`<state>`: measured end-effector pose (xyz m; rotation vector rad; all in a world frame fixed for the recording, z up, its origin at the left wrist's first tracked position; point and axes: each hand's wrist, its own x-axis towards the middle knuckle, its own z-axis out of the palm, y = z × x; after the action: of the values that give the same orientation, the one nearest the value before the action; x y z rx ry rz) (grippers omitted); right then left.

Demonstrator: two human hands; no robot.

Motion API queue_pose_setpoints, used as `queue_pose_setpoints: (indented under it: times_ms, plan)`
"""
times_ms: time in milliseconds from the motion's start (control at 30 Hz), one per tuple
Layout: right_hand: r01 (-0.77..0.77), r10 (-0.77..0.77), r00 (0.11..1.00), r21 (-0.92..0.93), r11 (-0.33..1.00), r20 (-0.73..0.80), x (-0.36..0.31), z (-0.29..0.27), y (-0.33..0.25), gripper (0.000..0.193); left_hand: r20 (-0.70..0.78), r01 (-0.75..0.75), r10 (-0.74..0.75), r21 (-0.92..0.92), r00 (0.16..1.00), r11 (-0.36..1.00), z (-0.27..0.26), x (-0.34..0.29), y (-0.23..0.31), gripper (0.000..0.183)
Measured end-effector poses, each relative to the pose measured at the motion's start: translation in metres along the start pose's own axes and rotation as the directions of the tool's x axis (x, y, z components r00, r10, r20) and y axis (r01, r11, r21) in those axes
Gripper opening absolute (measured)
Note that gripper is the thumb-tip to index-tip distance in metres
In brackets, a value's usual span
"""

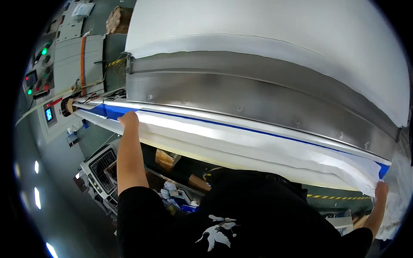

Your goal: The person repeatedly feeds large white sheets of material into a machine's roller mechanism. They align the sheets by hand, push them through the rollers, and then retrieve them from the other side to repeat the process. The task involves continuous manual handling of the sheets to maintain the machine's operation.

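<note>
A long white sheet of fabric is stretched crosswise in front of me, along a blue strip on a metal rail. With my left hand I grip its left end, fingers closed at the edge beside the blue strip. Far out to the right, my right hand pinches the gathered right corner. Between my hands the fabric sags slightly and shows creases. Under its near side runs a pale yellow edge. Beyond the rail lies a wide steel plate.
A broad white sheet covers the machine behind the plate. To the left stand a control panel with lit buttons and a small screen. Below are a white-framed appliance and cardboard boxes. Clear plastic hangs at far right.
</note>
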<state>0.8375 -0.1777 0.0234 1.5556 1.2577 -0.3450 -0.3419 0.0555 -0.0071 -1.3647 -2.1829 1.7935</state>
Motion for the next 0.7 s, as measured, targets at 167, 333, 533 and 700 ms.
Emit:
queue_pose_setpoints:
  times_ms: [167,333,533,700]
  plan:
    - [0.119,-0.125,0.986,-0.065,0.991,-0.110,0.001,0.006,0.002,0.014,-0.210,0.084,-0.195,-0.447,0.958,0.891,-0.015,-0.014,-0.004,0.034]
    - [-0.023,0.023,0.999,0.016,1.000,0.037,-0.014,-0.013,-0.013,0.023,-0.470,-0.303,-0.068,-0.667,0.880,0.681,-0.043,-0.055,0.070,0.035]
    - [-0.091,0.064,0.990,0.217,0.972,0.130,-0.043,-0.070,-0.036,0.044,-0.832,-0.777,-0.019,-0.526,0.555,0.347,-0.116,-0.163,0.184,0.027]
    - [-0.094,0.068,0.989,0.195,0.976,0.135,-0.039,-0.072,-0.045,0.035,-0.923,-0.923,0.070,-0.369,0.378,0.108,-0.166,-0.253,0.250,0.027]
